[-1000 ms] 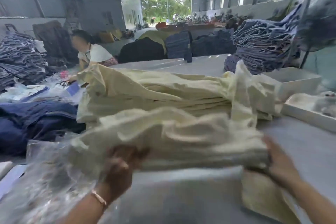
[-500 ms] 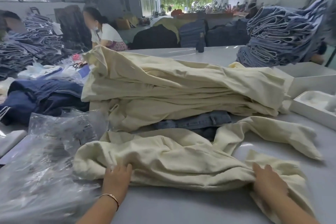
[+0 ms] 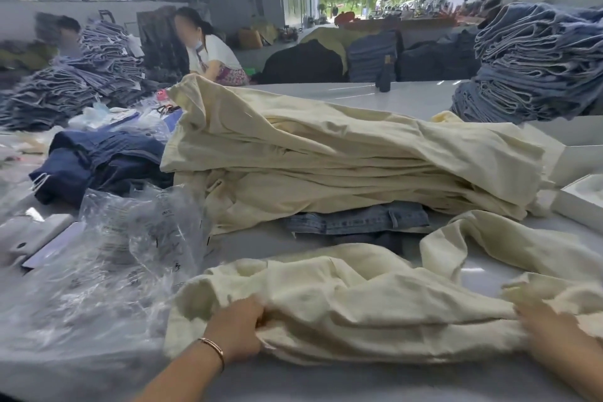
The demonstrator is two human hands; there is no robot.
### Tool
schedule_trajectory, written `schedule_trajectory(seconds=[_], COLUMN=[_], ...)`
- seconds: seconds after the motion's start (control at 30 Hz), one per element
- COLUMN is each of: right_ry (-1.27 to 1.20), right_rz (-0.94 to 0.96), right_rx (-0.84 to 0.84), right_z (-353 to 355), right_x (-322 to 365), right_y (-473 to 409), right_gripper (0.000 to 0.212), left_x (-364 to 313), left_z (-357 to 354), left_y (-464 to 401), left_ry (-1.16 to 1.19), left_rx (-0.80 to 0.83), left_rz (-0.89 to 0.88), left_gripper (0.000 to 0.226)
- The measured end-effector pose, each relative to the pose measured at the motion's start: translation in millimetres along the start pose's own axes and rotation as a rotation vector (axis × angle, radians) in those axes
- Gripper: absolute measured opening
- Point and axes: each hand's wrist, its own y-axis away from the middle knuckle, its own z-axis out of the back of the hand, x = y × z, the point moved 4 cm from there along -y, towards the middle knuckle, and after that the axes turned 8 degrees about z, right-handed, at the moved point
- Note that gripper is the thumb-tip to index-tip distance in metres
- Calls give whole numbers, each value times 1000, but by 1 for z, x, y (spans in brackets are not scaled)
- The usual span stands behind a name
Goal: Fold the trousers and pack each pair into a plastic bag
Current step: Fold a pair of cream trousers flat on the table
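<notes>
Cream cotton, soft and heavily creased, makes up the pair of trousers (image 3: 342,300) lying crumpled across the near edge of the pale grey surface (image 3: 293,382), one leg trailing off in a loose curve to the right. Behind it rises a thick, sagging stack of cream trousers (image 3: 342,166), resting on a folded pair of faded blue jeans (image 3: 359,222). Clear, crinkled plastic bags (image 3: 107,264), glossy and printed with small dark text, are heaped just left of the crumpled pair. Dark navy garments (image 3: 98,163) lie bunched beyond the bags, and a tall ridged pile of blue denim (image 3: 538,65) stands at the far right. Of the hands, the left hand (image 3: 235,326), a thin bracelet at its wrist, has its fingers curled into the cloth, gripping a bunched fold at the trousers' left end. The right hand (image 3: 545,326) is blurred; it lies on the fabric's right end, and whether its fingers pinch the cloth or merely press it I cannot tell.
</notes>
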Motion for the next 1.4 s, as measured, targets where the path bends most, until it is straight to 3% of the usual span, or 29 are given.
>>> schedule_trajectory(seconds=[0.03, 0.1, 0.17, 0.2, 0.33, 0.37, 0.43, 0.53, 0.6, 0.7, 0.83, 0.9, 0.93, 0.97, 1.0, 1.03, 1.1, 1.13, 1.17, 1.2, 1.27, 1.3, 1.33, 1.4], right_ry=[-52, -102, -321, -411, -348, -325, -291, -179, -317, -599, -895, -1009, -1082, -1144, -1178, -1162, -869, -689, -563, -488, -390, -342, -339, -280], right_rz=[-9, 18, 221, 324, 652, 685, 713, 673, 552, 373, 373, 400, 420, 455, 473, 473, 417, 397, 391, 390, 426, 489, 557, 598], right_rx=[-59, -174, -298, -312, -138, -68, 34, 91, -43, -319, -815, -1018, -1029, -932, -714, -381, 355, 568, 628, 537, 122, 4, 19, 255], right_z=[14, 36, 50, 53, 54, 49, 38, 26, 43, 101, 188, 206, 205, 197, 184, 164, 114, 94, 82, 77, 82, 83, 78, 55], right_x=[14, 43, 91, 118, 219, 239, 274, 304, 301, 279, 238, 220, 213, 212, 216, 225, 242, 247, 253, 260, 282, 296, 308, 322], right_y=[-2, -9, -13, -13, -11, -14, -16, -23, -37, -64, -66, -52, -47, -45, -46, -47, -34, -26, -21, -21, -21, -17, -12, -2], right_gripper=[48, 48, 47, 52, 105, 113, 122, 103, 64, 19, 39, 31, 24, 20, 23, 25, 18, 20, 22, 23, 36, 59, 88, 123], left_x=[2, 16, 39, 46, 61, 63, 66, 70, 74, 71, 72, 80, 84, 88, 91, 95, 99, 103, 108, 111, 111, 111, 111, 113], left_z=[4, 19, 32, 34, 13, 7, 4, 24, 54, 124, 206, 216, 210, 197, 180, 160, 102, 69, 43, 28, 22, 23, 26, 32], left_y=[1, -3, -10, -13, -23, -25, -29, -36, -37, -28, 1, 19, 25, 27, 25, 18, 1, 1, 2, 3, 5, 7, 9, 9], left_ry=[115, 296, 268, 210, -89, -171, -263, -235, -97, 233, 477, 442, 405, 395, 429, 505, 460, 311, 191, 138, 214, 287, 362, 476], left_rx=[75, -104, -362, -403, -23, 22, -23, -218, -358, -737, -1283, -1456, -1479, -1430, -1276, -1012, -204, 124, 307, 393, 438, 481, 516, 427], left_rz=[32, 97, 162, 182, 202, 196, 194, 200, 203, 106, -69, -128, -155, -206, -262, -281, -141, -67, -31, -23, -13, -7, 8, 83], left_gripper=[27, 30, 25, 36, 98, 100, 74, 26, 16, 12, 22, 24, 23, 21, 22, 24, 36, 41, 43, 43, 39, 33, 24, 19])
